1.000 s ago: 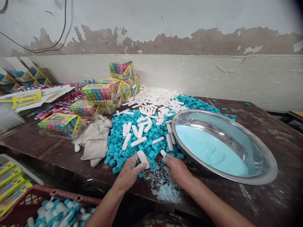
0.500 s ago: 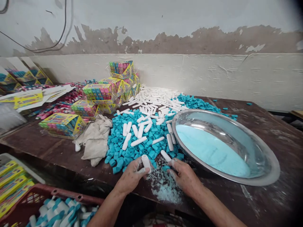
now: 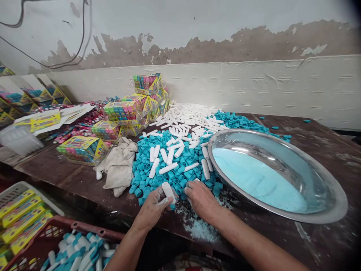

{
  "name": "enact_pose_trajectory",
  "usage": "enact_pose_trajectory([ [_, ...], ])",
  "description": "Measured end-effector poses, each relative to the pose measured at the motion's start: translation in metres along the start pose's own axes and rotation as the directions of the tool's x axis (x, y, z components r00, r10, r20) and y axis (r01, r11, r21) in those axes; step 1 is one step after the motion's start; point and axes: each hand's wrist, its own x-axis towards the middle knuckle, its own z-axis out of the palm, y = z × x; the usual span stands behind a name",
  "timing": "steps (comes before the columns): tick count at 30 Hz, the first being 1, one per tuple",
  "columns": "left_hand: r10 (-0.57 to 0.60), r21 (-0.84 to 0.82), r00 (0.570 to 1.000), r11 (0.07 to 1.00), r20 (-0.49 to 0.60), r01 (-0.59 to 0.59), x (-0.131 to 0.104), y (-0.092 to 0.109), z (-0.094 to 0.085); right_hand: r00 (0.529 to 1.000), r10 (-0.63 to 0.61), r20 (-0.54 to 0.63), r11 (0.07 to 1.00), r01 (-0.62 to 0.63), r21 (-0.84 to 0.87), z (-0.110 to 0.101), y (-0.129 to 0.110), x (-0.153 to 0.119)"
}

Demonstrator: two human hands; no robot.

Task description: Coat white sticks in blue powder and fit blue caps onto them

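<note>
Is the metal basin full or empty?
Partly full: pale blue powder lies in the metal basin, and the inner wall shows above it.

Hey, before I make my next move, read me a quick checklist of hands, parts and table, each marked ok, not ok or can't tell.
1. Left hand gripping a white tube: ok.
2. Right hand grip: cannot tell; its back blocks the view.
3. Blue caps near both hands: ok, heaped just ahead.
4. Tabletop clean by the hands: not ok, pale blue crumbs lie there.
5. Cloth apart from the hands: ok.
</note>
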Motion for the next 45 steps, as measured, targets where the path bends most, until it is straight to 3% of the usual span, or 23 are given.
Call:
enact_pose_trajectory([
  [6, 0.013, -0.026, 1.0, 1.0, 0.001, -0.013, 0.0, -0.008, -0.007, 0.998, 0.061, 0.023, 0.996, -0.062, 0.061, -0.009, 0.007, -0.009],
  [15, 0.008, -0.052, 1.0, 0.999, -0.01, -0.009, -0.003, -0.009, -0.011, 0.999, 0.009, 0.04, 1.0, -0.009, -0.015, 0.0, -0.004, 0.014],
  [20, 0.013, -0.047, 1.0, 0.999, -0.006, -0.014, -0.003, -0.014, -0.013, 1.0, 0.0, -0.026, 0.998, 0.002, 0.062, 0.006, 0.002, 0.002],
  [24, 0.029, -0.039, 0.999, 0.999, 0.013, -0.028, -0.001, -0.016, -0.011, 0.994, 0.017, -0.105, 0.987, 0.0, 0.16, -0.005, 0.018, -0.006],
  [27, 0.018, -0.037, 1.0, 0.999, 0.012, -0.018, -0.001, -0.016, -0.011, 0.985, 0.12, -0.127, 0.97, -0.089, 0.227, -0.021, 0.031, -0.017],
  [30, 0.016, -0.036, 1.0, 0.999, 0.019, -0.015, -0.002, -0.014, -0.011, 0.96, 0.27, 0.07, 0.955, -0.276, 0.111, -0.027, 0.037, -0.038],
  [32, 0.008, -0.03, 1.0, 1.0, 0.028, -0.007, -0.002, -0.013, -0.01, 0.924, 0.358, 0.132, 0.933, -0.358, -0.031, -0.021, 0.038, -0.054],
  [35, -0.014, -0.01, 0.999, 1.0, 0.043, 0.014, -0.002, -0.015, -0.006, 0.902, 0.428, 0.052, 0.896, -0.416, -0.154, -0.007, 0.037, -0.071],
  [40, 0.012, -0.007, 0.997, 1.0, 0.083, -0.012, 0.002, -0.015, 0.005, 0.938, 0.344, 0.032, 0.933, -0.337, -0.128, 0.004, 0.028, -0.071],
  [43, 0.016, -0.004, 0.996, 1.0, 0.091, -0.016, 0.001, -0.014, 0.011, 0.984, 0.175, 0.034, 0.985, -0.174, -0.01, 0.008, 0.015, -0.069],
  [45, 0.001, 0.006, 0.995, 1.0, 0.1, -0.002, -0.001, -0.014, 0.012, 0.996, 0.076, -0.041, 0.994, -0.073, 0.08, 0.011, 0.014, -0.072],
])
